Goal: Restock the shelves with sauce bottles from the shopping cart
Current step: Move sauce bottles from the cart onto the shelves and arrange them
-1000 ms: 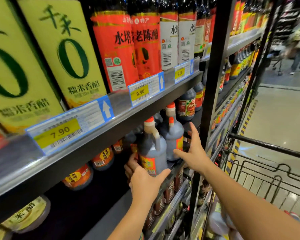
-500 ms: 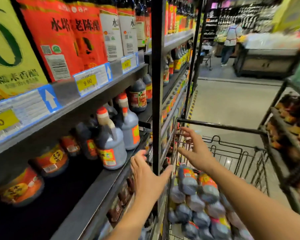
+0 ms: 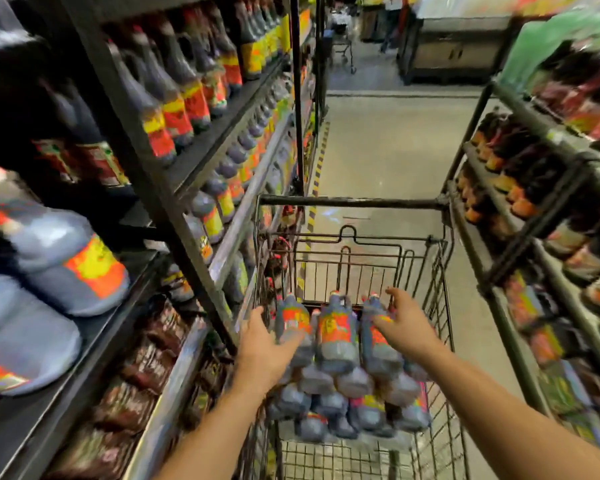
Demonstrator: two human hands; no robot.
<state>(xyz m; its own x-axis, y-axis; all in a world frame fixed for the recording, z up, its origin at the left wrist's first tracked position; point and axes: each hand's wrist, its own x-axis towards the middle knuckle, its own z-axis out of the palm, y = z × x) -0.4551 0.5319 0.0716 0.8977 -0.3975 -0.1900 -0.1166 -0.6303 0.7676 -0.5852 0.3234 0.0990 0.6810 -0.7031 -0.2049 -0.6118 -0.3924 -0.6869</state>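
A black wire shopping cart stands in the aisle below me, loaded with several dark sauce bottles with orange-yellow labels, stacked in layers. My left hand hovers over the leftmost top bottle, fingers spread, touching or nearly touching it. My right hand reaches over the rightmost top bottle, fingers apart. Neither hand grips anything. The shelves on the left hold rows of similar bottles, with big jugs at the near left. The picture is blurred by motion.
A second shelving rack with bottles and packets stands close on the right of the cart. The aisle floor runs ahead to a dark display counter. A distant cart and a person are at the aisle's end.
My view has swung from the left shelf down to the cart. Both hands left the jugs on the shelf and moved right and down over the bottles in the cart.
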